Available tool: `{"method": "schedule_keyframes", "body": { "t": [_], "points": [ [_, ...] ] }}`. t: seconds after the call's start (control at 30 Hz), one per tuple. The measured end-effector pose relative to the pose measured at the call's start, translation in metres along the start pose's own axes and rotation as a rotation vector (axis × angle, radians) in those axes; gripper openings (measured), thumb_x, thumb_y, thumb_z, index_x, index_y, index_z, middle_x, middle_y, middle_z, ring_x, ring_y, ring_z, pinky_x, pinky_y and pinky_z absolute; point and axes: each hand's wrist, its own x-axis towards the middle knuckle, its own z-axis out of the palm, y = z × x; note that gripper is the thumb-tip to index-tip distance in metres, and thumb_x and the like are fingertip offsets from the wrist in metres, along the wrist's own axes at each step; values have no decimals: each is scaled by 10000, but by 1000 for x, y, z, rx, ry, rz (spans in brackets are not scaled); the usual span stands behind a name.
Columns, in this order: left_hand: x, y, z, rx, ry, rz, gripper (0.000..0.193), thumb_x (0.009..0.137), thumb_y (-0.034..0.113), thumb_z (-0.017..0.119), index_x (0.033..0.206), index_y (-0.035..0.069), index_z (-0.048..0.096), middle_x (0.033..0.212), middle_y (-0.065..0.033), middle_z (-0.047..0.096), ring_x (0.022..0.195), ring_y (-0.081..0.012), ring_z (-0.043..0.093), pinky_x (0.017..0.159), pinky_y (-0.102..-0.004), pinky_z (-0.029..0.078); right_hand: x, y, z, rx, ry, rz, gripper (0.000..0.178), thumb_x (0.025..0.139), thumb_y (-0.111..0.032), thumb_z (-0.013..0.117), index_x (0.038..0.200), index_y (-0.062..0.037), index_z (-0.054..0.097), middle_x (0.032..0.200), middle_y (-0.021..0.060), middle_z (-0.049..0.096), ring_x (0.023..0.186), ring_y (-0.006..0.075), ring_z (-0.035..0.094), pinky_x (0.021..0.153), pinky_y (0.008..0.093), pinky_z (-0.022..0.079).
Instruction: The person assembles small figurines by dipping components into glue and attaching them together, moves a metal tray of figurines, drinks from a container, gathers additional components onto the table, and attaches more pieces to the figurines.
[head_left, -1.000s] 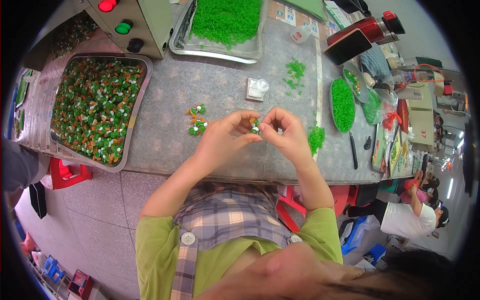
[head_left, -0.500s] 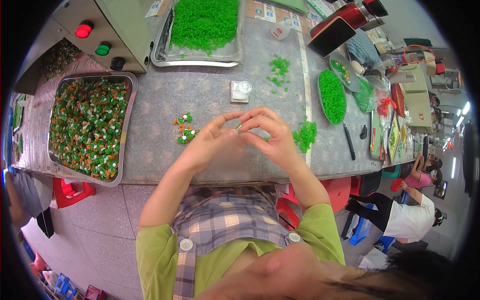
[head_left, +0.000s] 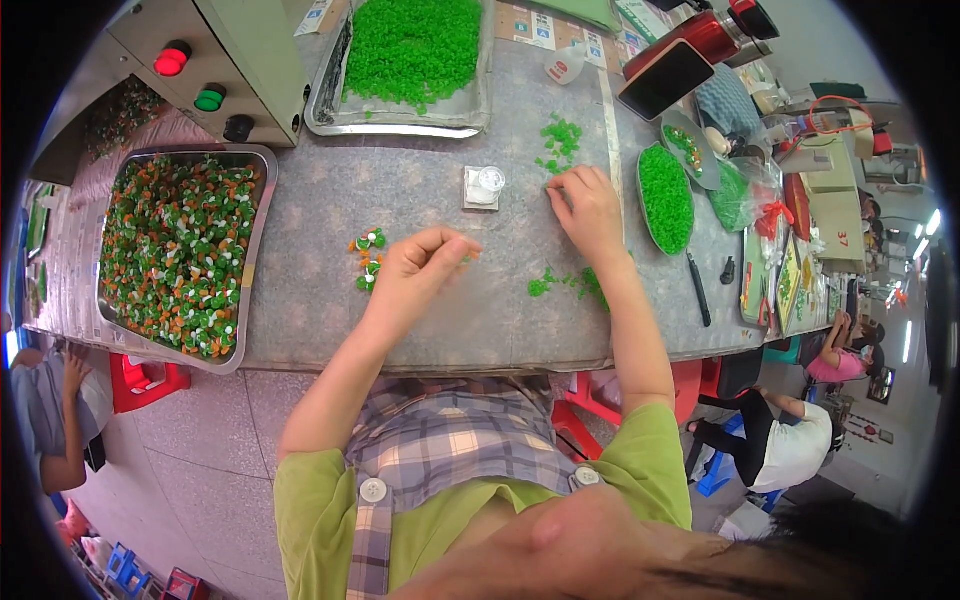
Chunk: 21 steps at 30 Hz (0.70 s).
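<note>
My left hand [head_left: 420, 268] is closed in a pinch over the middle of the table, with a small green piece [head_left: 466, 260] just showing at the thumb and fingertip. Beside it on the left lies a small group of green, white and orange assembled pieces [head_left: 370, 240]. Farther right, my right hand [head_left: 590, 208] is lowered to the table, thumb and forefinger close together; what is between them, if anything, is too small to see. Just beyond its fingertips is a loose pile of green pieces [head_left: 560, 138]. More green pieces [head_left: 545, 286] lie near its wrist, partly covered by the forearm.
A small white round piece on a square block [head_left: 482, 187] stands mid-table. Metal trays hold mixed pieces [head_left: 262, 230] and green pieces [head_left: 400, 130]. An oval dish of green pieces [head_left: 665, 200], a black pen-like tool [head_left: 698, 288], a phone [head_left: 666, 80] and a red flask [head_left: 690, 45] are rightward.
My hands have parted from each other. The right moved right and away toward the green pile; the left stayed near the middle, turned slightly. The near green pile looks spread out leftward.
</note>
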Motion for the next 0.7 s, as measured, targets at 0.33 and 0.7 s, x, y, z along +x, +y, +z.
{"method": "schedule_keyframes", "body": {
  "t": [0.33, 0.7],
  "points": [
    [-3, 13, 21, 965, 112, 618, 111, 714, 155, 603, 806, 109, 563, 730, -60, 587, 677, -247, 573, 553, -344, 455, -15, -73, -28, 1093, -422, 277, 117, 795, -110, 570, 819, -21, 497, 730, -25, 452, 670, 63, 413, 606, 190, 340],
    [-5, 8, 14, 492, 103, 282, 211, 803, 178, 567, 1002, 111, 565, 747, -35, 584, 652, -136, 546, 576, -261, 418, -7, -53, -4, 1559, -376, 727, 86, 792, -139, 593, 825, -82, 538, 710, -68, 489, 633, 20, 429, 566, 171, 344]
  ]
}}
